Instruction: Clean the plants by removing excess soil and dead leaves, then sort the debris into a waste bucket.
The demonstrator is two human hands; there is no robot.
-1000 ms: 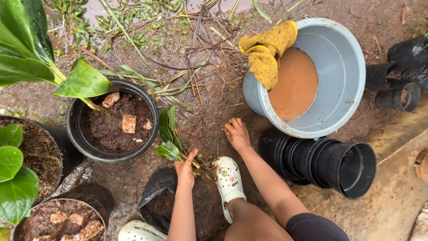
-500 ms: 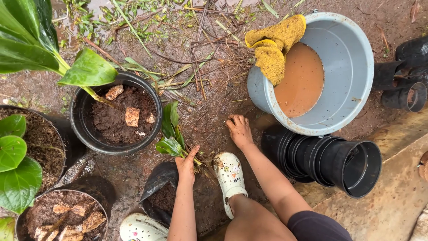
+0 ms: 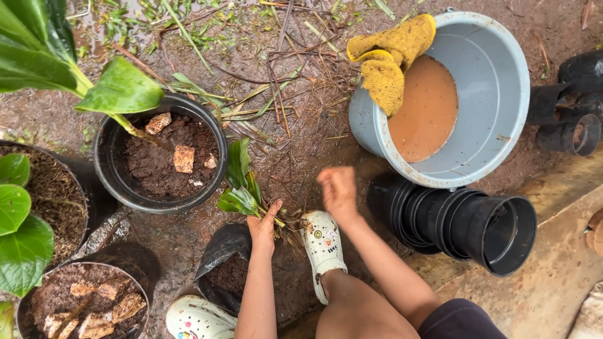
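My left hand [image 3: 262,227] grips the base of a small green seedling [image 3: 240,182], whose roots trail over the muddy ground beside my white clog [image 3: 323,243]. My right hand [image 3: 338,189] hovers just right of it with muddy fingers curled loosely and nothing in them, near a stack of black plastic pots [image 3: 468,223] lying on its side. Below my left hand a black planting bag [image 3: 224,267] holds dark soil.
A grey basin [image 3: 496,94] of brown muddy water, tilted, has yellow gloves [image 3: 389,59] draped over its rim. A black pot [image 3: 160,157] with soil and a leafy plant stands at left, more potted plants [image 3: 28,207] beside it. Other black pots [image 3: 571,100] lie at far right.
My right hand has lifted off the ground and moved slightly toward the pot stack. My left hand keeps hold of the seedling. The view has shifted a little.
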